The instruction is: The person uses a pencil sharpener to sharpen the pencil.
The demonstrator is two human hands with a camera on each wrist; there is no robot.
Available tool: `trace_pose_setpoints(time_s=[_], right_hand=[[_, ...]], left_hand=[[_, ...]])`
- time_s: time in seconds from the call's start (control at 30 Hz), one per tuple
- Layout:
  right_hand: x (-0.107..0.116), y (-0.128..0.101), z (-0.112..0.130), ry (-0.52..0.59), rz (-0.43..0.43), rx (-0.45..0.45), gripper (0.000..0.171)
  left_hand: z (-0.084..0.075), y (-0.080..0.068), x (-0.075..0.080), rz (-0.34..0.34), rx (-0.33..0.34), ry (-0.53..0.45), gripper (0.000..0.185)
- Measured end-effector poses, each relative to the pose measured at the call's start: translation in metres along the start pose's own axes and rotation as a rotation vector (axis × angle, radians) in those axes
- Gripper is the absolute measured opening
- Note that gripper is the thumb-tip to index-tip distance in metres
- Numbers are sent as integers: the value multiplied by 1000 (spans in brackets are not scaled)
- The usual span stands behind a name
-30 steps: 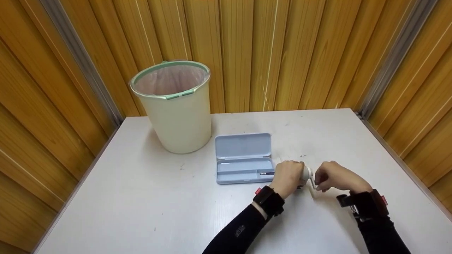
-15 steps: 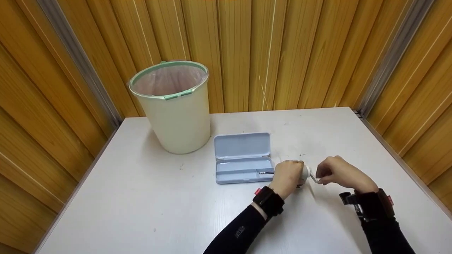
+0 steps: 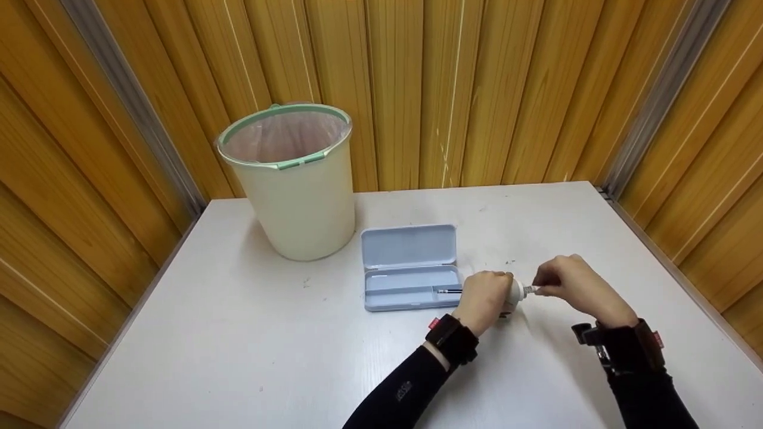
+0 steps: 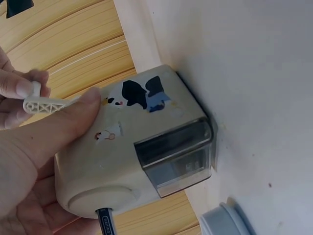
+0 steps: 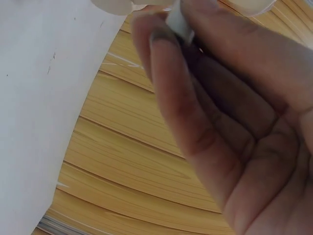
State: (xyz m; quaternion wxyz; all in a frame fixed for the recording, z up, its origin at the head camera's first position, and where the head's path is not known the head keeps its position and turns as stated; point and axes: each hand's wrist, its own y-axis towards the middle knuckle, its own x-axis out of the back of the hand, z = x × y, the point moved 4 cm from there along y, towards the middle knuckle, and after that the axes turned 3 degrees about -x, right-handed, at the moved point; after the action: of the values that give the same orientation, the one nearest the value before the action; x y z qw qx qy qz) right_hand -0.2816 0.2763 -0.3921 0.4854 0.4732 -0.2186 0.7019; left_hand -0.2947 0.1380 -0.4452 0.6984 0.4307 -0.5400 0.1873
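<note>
A cream crank pencil sharpener [image 4: 112, 147] with cartoon stickers and a see-through shavings drawer [image 4: 178, 156] stands on the white table. My left hand [image 3: 486, 298] grips its body, thumb over the top in the left wrist view. A dark pencil [image 4: 105, 221] sticks out of the round front of the sharpener. On the other side, my right hand [image 3: 569, 286] pinches the knob of the white crank handle [image 4: 46, 105] between thumb and fingers. In the right wrist view the knob [image 5: 179, 24] shows between the fingertips.
An open light-blue pencil case [image 3: 410, 246] lies just left of the sharpener, its lid folded back. Farther back on the left stands a cream bin [image 3: 298, 208] with a green rim and a plastic liner. Wood-patterned walls [image 3: 399, 89] border the white table [image 3: 238, 339].
The crank handle has swung from pointing down toward the near side up to pointing right, my right hand rising with it. My left hand keeps its hold on the sharpener.
</note>
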Motion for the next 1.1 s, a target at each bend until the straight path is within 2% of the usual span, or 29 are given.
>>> trace_pose_setpoints(time_s=[0.2, 0.37, 0.5, 0.67, 0.97, 1.1], right_hand=[[1, 3, 2, -53, -97, 0, 7], [1, 9, 7, -141, -189, -15, 8], [-2, 13, 8, -194, -239, -51, 8], [-9, 18, 4, -230, -304, -45, 8], [-18, 25, -8, -238, -365, -37, 9], [-22, 29, -10, -239, -366, -36, 10]], left_hand=[[1, 1, 1, -8, -2, 11, 16], [2, 2, 1, -28, -10, 24, 15], [3, 2, 1, -36, -16, 23, 15], [3, 2, 0, -26, -18, 20, 17], [2, 2, -2, 2, -18, 1, 18], [2, 2, -3, 8, -13, 8, 19]])
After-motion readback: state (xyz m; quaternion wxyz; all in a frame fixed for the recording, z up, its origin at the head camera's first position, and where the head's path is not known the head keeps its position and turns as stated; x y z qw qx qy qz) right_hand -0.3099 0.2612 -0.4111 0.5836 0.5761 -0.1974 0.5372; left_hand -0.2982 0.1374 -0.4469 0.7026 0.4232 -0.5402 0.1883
